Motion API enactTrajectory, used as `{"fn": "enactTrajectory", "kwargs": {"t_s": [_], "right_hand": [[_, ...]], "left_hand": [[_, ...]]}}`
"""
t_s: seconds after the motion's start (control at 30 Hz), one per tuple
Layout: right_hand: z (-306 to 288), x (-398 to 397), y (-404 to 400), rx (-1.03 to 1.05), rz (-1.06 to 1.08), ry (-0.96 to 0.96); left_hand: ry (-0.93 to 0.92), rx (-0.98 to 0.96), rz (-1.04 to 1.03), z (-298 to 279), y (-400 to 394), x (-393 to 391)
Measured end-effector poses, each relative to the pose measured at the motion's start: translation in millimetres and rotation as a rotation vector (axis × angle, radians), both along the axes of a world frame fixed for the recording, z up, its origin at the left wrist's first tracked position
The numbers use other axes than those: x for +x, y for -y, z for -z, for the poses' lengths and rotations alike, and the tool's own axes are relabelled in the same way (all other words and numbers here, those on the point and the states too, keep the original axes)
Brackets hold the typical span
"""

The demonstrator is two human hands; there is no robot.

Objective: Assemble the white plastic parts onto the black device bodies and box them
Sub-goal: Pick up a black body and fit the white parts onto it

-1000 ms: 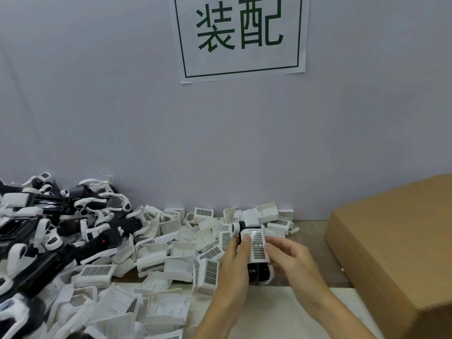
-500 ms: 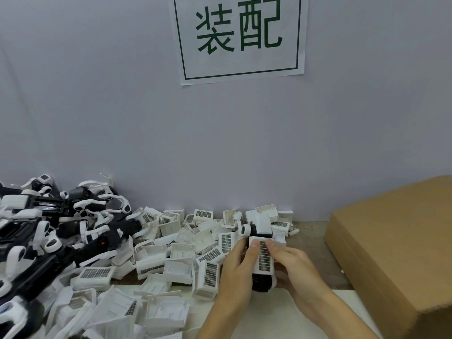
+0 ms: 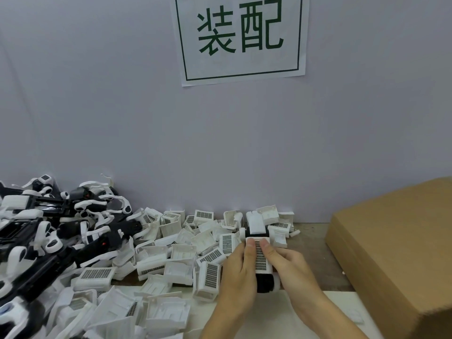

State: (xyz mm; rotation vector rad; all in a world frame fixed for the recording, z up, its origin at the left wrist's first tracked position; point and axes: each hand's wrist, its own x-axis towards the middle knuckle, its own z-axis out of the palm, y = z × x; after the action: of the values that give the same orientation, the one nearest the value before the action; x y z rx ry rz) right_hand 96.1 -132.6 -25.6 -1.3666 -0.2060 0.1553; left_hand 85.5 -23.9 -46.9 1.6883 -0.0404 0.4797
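A black device body (image 3: 264,283) with a white grilled plastic part (image 3: 260,258) on top of it lies lengthwise just above the table, held between both hands. My left hand (image 3: 236,270) grips its left side, thumb pressing on the grille's far end. My right hand (image 3: 291,267) grips the right side, thumb beside the left one. A heap of loose white grilled parts (image 3: 171,260) covers the table to the left. Further left lies a pile of black device bodies (image 3: 49,236) with white pieces.
A brown cardboard box (image 3: 396,250) stands at the right, close to my right hand. A white sheet (image 3: 276,314) covers the near table under my wrists. A grey wall with a paper sign (image 3: 241,37) rises behind the table.
The device has slid nearer to me with both hands. My thumbs have come together on the far end of the white grilled part.
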Motion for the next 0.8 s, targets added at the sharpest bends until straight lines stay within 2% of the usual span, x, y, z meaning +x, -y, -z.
{"fn": "enactTrajectory", "kwargs": {"t_s": [0.1,0.23,0.37,0.53,0.63,0.8], "right_hand": [[-0.1,-1.5,-3.2,-0.08,0.016,0.051],[0.1,-1.1,-6.4,-0.189,0.083,0.153],[0.7,0.5,-1.9,-0.173,0.096,0.166],[1.1,-1.4,1.0,-0.065,-0.057,0.07],[3.1,-2.0,0.6,-0.123,-0.021,0.124],[2.9,-2.1,0.4,-0.086,0.014,0.15]], "left_hand": [[-0.046,-0.042,0.031,-0.6,1.2,-2.8],[-0.02,0.018,0.052,-1.9,-0.8,-3.3],[0.05,0.049,0.018,-1.6,-0.8,-1.8],[0.05,0.117,-0.059,1.3,-2.9,1.3],[0.027,0.116,-0.071,2.5,-5.2,4.4],[-0.037,0.039,-0.035,-2.7,-2.2,-1.5]]}}
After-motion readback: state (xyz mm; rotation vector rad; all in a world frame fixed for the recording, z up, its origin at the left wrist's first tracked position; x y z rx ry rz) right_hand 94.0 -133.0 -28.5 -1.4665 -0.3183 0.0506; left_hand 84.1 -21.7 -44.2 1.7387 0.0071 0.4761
